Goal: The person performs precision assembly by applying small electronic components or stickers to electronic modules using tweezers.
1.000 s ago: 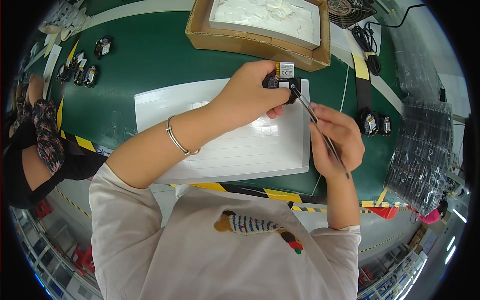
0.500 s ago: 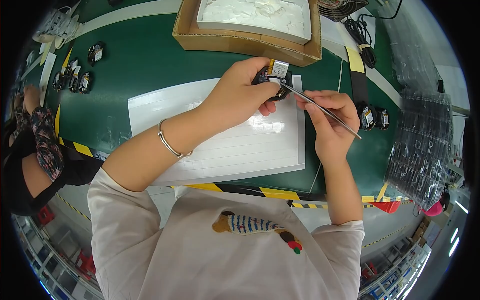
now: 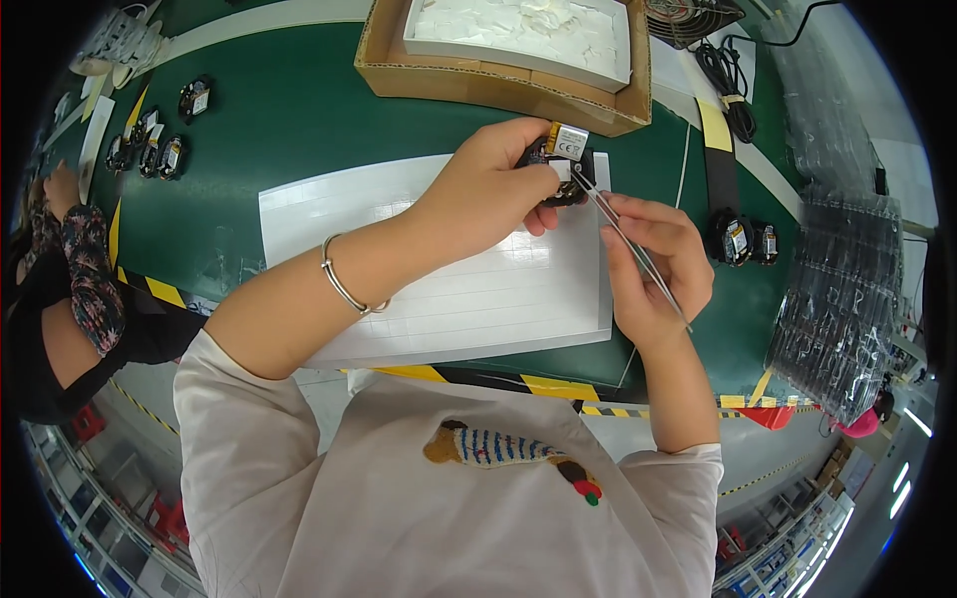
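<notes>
My left hand (image 3: 498, 184) grips a small round black electronic device (image 3: 573, 191) above the upper right part of a white sheet (image 3: 449, 289). A silver battery with a printed label (image 3: 568, 142) and a yellow strip stands up at the device's far edge. A small white piece (image 3: 561, 169) lies on the device beside my left thumb. Metal tweezers (image 3: 643, 254) are pinched in my right hand (image 3: 663, 264), their tips touching or very near the device just right of the white piece. Whether the tips hold anything is too small to tell.
A cardboard box (image 3: 498, 88) with a white tray of pale scraps (image 3: 518, 40) stands at the far side. Similar black devices lie at left (image 3: 159, 149) and right (image 3: 743, 239). Clear plastic trays (image 3: 837, 289) are stacked at far right. Another person's arm (image 3: 85, 249) shows at left.
The tweezers have turned steeper, their rear end swinging toward me and left as my right hand shifted. My left hand and the device have moved slightly right in the picture.
</notes>
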Motion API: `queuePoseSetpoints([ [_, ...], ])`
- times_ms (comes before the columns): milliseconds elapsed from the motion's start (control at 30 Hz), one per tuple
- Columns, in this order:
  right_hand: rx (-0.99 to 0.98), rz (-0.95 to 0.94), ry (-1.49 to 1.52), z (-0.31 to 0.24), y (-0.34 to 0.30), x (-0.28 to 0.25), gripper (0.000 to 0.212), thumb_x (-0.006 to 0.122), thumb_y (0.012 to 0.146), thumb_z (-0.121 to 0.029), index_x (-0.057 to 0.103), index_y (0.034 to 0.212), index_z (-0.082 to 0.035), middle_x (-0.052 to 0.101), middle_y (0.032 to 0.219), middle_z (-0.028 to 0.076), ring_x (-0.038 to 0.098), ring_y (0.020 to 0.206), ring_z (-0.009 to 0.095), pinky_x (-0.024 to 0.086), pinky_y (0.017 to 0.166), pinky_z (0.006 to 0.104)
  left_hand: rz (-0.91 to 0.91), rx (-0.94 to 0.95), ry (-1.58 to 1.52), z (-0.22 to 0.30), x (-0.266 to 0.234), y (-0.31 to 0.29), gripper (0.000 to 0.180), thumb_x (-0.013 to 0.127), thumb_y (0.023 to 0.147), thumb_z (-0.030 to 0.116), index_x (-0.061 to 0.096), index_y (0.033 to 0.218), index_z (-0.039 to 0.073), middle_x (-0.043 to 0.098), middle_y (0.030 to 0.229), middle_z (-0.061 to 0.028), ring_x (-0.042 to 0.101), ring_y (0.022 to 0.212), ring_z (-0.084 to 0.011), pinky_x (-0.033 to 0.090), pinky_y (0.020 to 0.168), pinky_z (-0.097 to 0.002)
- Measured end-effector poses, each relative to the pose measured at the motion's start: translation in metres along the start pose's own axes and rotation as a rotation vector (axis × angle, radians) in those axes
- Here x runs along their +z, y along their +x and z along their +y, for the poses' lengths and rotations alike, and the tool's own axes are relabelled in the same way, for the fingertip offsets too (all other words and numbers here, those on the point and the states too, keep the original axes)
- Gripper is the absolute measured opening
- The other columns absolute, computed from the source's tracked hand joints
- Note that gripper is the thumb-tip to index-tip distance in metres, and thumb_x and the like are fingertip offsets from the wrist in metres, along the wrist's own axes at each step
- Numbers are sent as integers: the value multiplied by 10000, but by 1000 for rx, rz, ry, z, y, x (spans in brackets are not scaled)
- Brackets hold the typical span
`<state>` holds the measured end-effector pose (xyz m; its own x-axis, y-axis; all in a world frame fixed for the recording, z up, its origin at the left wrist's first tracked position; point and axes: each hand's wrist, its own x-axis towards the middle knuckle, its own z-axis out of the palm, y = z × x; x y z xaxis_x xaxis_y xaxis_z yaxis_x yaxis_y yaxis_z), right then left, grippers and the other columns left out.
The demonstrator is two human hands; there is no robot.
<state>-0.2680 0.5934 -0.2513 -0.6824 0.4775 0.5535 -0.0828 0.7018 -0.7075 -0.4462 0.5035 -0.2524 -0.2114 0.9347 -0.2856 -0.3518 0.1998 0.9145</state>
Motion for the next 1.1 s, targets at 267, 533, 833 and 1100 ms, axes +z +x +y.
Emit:
queuePoseSetpoints([
  [267,389,27,411,9,1,-2,154,582,827,120,508,921,22,623,984,207,667,893,279,550,815,364,-39,15,23,1,-2,1,230,478,859,-4,527,1083,-31,620,871,-81,611,673,-119,513,574,-241],
  [533,321,186,636,13,50,-15,107,593,853,54,523,928,24,645,938,192,683,827,267,565,742,350,-104,-39,-30,7,-6,2,260,434,858,28,514,1099,-22,650,998,-183,609,683,-138,508,580,-253],
  [833,187,75,-100,32,130,-15,143,707,779,-88,642,882,-15,638,741,16,541,645,70,432,581,222,-122,-60,-192,3,-7,2,334,344,897,85,486,1167,-50,638,995,-222,607,694,-196,516,617,-301],
  [1100,246,47,-135,-4,46,-8,180,499,853,23,619,985,3,570,783,53,504,664,136,415,609,259,-105,-47,-150,1,-9,2,304,379,948,122,508,1169,-41,638,974,-170,623,726,-190,537,656,-308],
])
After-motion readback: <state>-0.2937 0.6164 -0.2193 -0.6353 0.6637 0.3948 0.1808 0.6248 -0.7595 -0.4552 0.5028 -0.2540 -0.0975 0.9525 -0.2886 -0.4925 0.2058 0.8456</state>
